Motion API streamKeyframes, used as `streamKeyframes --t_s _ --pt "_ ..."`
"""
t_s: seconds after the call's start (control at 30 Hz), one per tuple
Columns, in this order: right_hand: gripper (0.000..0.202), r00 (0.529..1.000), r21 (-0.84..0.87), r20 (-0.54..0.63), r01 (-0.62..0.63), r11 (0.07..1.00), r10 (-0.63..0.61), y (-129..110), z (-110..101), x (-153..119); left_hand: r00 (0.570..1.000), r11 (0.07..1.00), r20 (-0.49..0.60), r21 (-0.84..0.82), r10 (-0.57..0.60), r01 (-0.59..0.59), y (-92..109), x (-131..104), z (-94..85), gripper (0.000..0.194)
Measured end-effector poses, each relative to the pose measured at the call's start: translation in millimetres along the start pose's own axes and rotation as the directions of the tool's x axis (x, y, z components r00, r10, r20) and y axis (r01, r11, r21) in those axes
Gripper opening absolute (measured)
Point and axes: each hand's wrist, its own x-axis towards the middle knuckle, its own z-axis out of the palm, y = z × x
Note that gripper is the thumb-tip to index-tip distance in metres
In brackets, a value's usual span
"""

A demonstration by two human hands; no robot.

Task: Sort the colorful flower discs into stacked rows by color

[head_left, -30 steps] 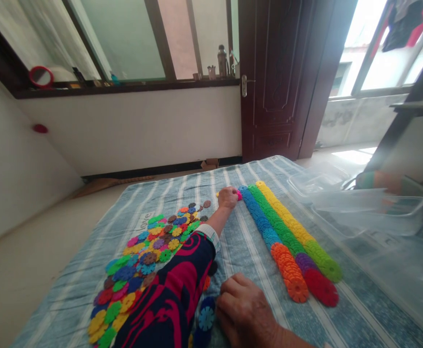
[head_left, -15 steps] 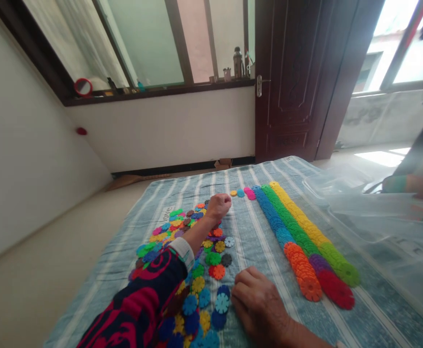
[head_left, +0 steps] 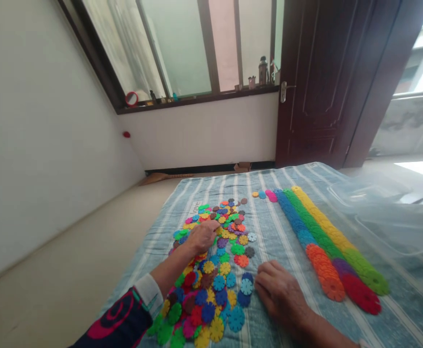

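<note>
My left hand [head_left: 204, 236] is over the middle of a loose pile of coloured notched discs [head_left: 208, 280], its fingers curled together; whatever is under the fingertips is too small to make out. My right hand [head_left: 280, 291] rests on the striped cloth [head_left: 269, 232] with curled fingers, beside dark blue and light blue discs [head_left: 246, 287] at the pile's right edge. Further right lie overlapping rows of discs: blue [head_left: 291, 217] ending in orange [head_left: 325, 275], green [head_left: 311, 224] ending in purple and red, yellow [head_left: 316, 212] ending in lime. Pink discs [head_left: 271, 195] lie at the rows' far end.
Clear plastic containers [head_left: 388, 222] stand at the right of the cloth. Beyond the cloth's far edge are a wall, a dark red door [head_left: 316, 96] and a window ledge [head_left: 204, 99] with a flask [head_left: 263, 71] and small items.
My left hand has drawn back from the pile's far right edge to its middle. A brown disc now shows near the far end. The view has turned left; my right hand stays beside the pile.
</note>
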Motion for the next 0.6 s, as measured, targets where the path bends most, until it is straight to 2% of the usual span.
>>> streamKeyframes --t_s 0.1,0.17,0.3,0.37,0.47,0.6 --pt "0.026 1.0 0.005 0.014 -0.005 1.0 0.005 0 0 -1 0.993 0.994 0.027 0.005 0.111 -0.111 9 -26 10.2 0.032" --pt "0.025 1.0 0.006 0.023 -0.008 1.0 0.008 -1 -1 -1 0.982 0.983 0.029 0.015 0.184 -0.185 12 -40 14.1 0.031" --pt "0.024 0.999 0.012 0.031 -0.019 1.0 0.018 -1 -1 -2 0.963 0.963 0.001 0.026 0.27 -0.27 9 -53 8.2 0.028" --pt "0.024 0.999 0.015 0.037 -0.021 1.0 0.021 0 0 -3 0.973 0.973 -0.032 0.045 0.23 -0.228 4 -53 -0.4 0.027" --pt "0.024 0.999 0.014 0.042 -0.014 1.0 0.013 1 0 -4 0.992 0.993 -0.092 0.086 0.083 -0.075 -4 -47 -13.2 0.021" --pt "0.024 0.999 0.01 0.045 -0.013 1.0 0.012 1 0 -4 0.996 0.989 -0.083 0.143 -0.029 0.041 -7 -40 -20.7 0.014"
